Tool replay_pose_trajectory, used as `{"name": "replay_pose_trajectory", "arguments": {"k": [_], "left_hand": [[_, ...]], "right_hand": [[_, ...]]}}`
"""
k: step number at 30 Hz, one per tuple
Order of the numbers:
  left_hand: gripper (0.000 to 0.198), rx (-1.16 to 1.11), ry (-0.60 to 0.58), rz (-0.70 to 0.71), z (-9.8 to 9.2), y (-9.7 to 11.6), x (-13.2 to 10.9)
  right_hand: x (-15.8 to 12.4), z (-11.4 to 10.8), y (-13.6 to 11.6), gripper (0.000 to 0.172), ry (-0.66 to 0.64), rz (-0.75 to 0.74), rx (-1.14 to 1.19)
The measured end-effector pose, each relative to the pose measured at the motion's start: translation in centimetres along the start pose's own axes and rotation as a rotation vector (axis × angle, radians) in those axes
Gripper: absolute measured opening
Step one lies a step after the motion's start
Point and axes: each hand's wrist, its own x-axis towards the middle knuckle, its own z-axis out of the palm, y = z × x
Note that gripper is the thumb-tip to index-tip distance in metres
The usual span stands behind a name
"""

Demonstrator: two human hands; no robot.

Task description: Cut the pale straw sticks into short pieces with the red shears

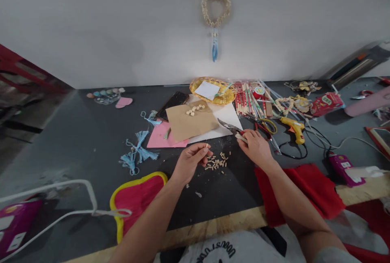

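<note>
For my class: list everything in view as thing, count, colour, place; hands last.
wreath: one, cream, on wall
basket: one, yellow, by wall
patterned sticks: many, multicoloured, right of basket
sheets: at least three, brown, white, pink, centre
tassels: several, blue, left and wall
glue gun: one, yellow, right
flask: one, silver, far right
bottle: one, pink, far right
boxes: two, purple, left and right
cloth: one, red, front right
pad: one, crimson, yellow-edged, front left
cut pieces: many, pale, front centre
plier-like tool: one, metallic, in right hand
other small items: uncounted, mixed, scattered
left hand: one, bare, pinching a pale piece
right hand: one, bare, holding tool
</note>
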Motion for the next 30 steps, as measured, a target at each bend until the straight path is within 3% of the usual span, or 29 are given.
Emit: {"name": "replay_pose_trajectory", "arguments": {"k": [3, 6, 8, 11, 15, 18, 22, 25, 30], "left_hand": [[0.030, -0.001, 0.009, 0.000, 0.0, 0.0, 0.0], [0.032, -0.011, 0.019, -0.006, 0.1, 0.0, 0.1], [0.032, -0.015, 0.023, -0.005, 0.1, 0.0, 0.1], [0.032, -0.015, 0.032, -0.005, 0.1, 0.0, 0.1], [0.031, -0.031, 0.046, 0.001, 0.1, 0.1, 0.1], [0.032, -0.053, 0.054, 0.010, 0.1, 0.3, 0.1], [0.031, -0.085, 0.074, 0.052, 0.1, 0.6, 0.0], [0.030, -0.093, 0.079, 0.085, 0.1, 0.8, -0.1], [0.030, -0.148, 0.105, 0.124, -0.2, 0.9, -0.1]], "right_hand": [[-0.4, -0.4, -1.8, 0.014, 0.000, 0.040, 0.376], [-0.8, -0.6, -3.7, 0.026, -0.165, 0.150, 0.760], [-0.9, -0.6, -4.6, 0.022, -0.289, 0.219, 0.952], [-1.0, -0.7, -4.9, 0.016, -0.372, 0.335, 1.270], [-1.1, -1.3, -4.0, 0.030, -0.450, 0.357, 1.618], [-1.2, -1.6, -3.2, 0.032, -0.457, 0.199, 1.477], [-1.0, -1.6, -2.4, 0.044, -0.243, -0.095, 0.738], [-0.8, -1.3, -2.1, 0.055, -0.206, -0.227, 0.279], [-0.9, -1.2, -2.2, 0.058, -0.262, -0.283, 0.077]]}}
